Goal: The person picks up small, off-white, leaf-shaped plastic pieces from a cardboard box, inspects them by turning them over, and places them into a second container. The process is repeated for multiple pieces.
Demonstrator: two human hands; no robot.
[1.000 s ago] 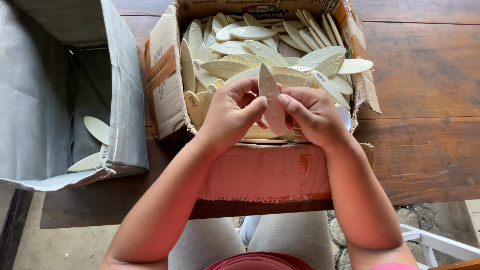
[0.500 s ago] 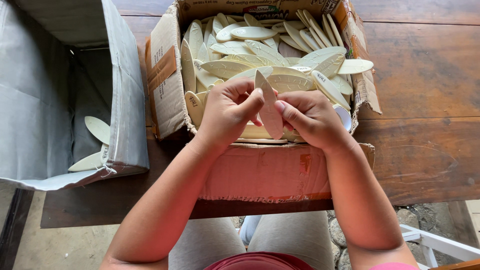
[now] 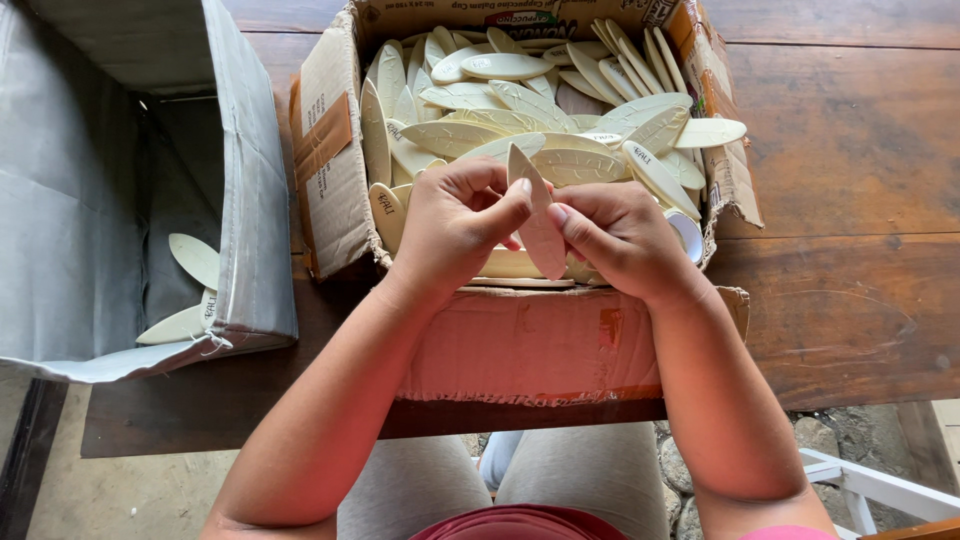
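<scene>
We're holding one cream leaf-shaped piece [image 3: 538, 215]: flat, pointed at both ends, plain face toward us, standing nearly upright over the near edge of the cardboard box [image 3: 330, 170]. Left hand [image 3: 455, 225] is pinching its left edge, thumb on top, fingers curled behind. Right hand [image 3: 622, 238] is gripping the right edge, thumb tip pressing near the middle. Both forearms are coming up from the near side, wrists bent inward. The box is sitting on the wooden table [image 3: 850, 200], full of matching pieces [image 3: 500, 110]. Grey-lined box [image 3: 90, 200] at left is holding a few more pieces [image 3: 195, 260].
</scene>
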